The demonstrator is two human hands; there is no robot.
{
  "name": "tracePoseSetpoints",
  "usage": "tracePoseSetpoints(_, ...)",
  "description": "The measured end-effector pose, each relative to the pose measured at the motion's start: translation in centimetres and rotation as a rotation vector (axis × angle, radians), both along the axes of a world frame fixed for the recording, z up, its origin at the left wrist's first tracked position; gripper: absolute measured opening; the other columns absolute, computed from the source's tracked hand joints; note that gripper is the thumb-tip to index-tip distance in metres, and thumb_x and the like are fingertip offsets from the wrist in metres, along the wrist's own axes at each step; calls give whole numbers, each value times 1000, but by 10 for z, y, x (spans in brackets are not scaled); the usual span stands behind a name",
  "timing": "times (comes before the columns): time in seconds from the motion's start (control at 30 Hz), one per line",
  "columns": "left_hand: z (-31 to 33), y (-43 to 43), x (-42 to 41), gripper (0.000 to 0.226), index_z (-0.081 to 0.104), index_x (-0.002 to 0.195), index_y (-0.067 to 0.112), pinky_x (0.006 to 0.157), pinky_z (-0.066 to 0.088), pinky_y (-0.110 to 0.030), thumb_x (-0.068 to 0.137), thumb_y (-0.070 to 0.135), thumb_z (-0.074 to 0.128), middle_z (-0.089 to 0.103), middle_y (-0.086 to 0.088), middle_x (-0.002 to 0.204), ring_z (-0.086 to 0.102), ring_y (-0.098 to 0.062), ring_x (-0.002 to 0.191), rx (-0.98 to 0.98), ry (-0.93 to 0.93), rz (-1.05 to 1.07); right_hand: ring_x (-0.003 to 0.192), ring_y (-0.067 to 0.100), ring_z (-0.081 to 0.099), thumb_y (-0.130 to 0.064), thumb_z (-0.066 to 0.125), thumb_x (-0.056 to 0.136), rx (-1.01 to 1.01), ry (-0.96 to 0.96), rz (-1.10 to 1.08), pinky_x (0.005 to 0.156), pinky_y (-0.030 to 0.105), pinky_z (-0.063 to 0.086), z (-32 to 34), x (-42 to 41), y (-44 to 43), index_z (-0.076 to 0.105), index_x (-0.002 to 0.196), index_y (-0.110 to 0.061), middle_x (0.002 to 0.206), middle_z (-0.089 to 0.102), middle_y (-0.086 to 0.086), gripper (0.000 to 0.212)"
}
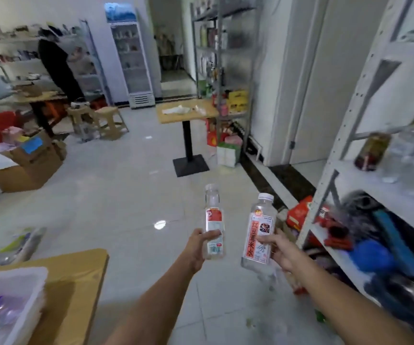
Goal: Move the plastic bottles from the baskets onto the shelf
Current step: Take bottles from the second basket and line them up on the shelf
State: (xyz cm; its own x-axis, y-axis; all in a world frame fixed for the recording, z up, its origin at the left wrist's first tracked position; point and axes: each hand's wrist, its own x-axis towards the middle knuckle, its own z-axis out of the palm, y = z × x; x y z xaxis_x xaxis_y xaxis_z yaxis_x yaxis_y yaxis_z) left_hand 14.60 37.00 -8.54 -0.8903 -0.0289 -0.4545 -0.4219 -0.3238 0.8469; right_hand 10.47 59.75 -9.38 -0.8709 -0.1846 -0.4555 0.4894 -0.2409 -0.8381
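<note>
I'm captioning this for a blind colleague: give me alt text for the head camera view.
A person's left hand grips a slim red-labelled bottle and the right hand a wider bottle with red lettering, both clear plastic, held over a tiled floor. A white shelf stands at right; a white basket sits on a wooden table at lower left.

The room is bright with soft, even light, probably from above. A small white glare spot shines on the floor (126, 195) mid-frame. The shelf (355, 175) at the right edge looks smeared and bent. Far things at upper left are fuzzy.
</note>
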Motion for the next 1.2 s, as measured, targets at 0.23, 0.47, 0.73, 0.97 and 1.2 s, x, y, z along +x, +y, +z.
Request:
tracePoseSetpoints(0.23, -6, 138, -26, 34, 52, 118, 6, 75, 58, -48, 87, 8, 65, 72, -14, 101, 70, -30, 89, 40, 10, -459, 82, 27, 68, 13, 59, 79, -51, -20, -419, 63, 36, 52, -6, 73, 138, 56, 107, -15, 94, 71, 10, 40)
tracePoseSetpoints(0.47, -16, 260, -13, 35, 56, 120, 9, 73, 58, -49, 85, 4, 64, 67, -20, 111, 67, -35, 95, 99, -49, -816, 80, 30, 67, 11, 59, 80, -45, -26, -816, 62, 36, 54, -17, 170, 221, 57, 112, -12, 92, 70, 12, 39)
tracePoseSetpoints(0.73, -9, 376, 54, 45, 47, 130, 3, 92, 50, -57, 88, 6, 63, 62, -25, 119, 62, -39, 106, 102, -104, -1244, 82, 31, 72, 10, 64, 70, -70, 42, -1211, 60, 40, 58, -11, 301, 259, 60, 107, -8, 92, 74, 13, 41)
tracePoseSetpoints(0.97, 0, 451, 154, 33, 52, 122, 7, 92, 46, -56, 90, 1, 58, 62, -17, 104, 60, -35, 96, 181, -109, -1564, 95, 35, 66, 10, 64, 74, -47, 25, -1566, 79, 46, 55, -9, 417, 265, 54, 118, -8, 105, 69, 16, 49)
tracePoseSetpoints(1.2, -9, 511, 282, 42, 50, 124, 5, 70, 56, -46, 85, 3, 65, 66, -14, 96, 66, -29, 83, 181, -139, -1771, 93, 32, 69, 11, 62, 74, -9, 69, -1697, 69, 40, 57, -10, 540, 296, 59, 114, -10, 103, 72, 15, 45)
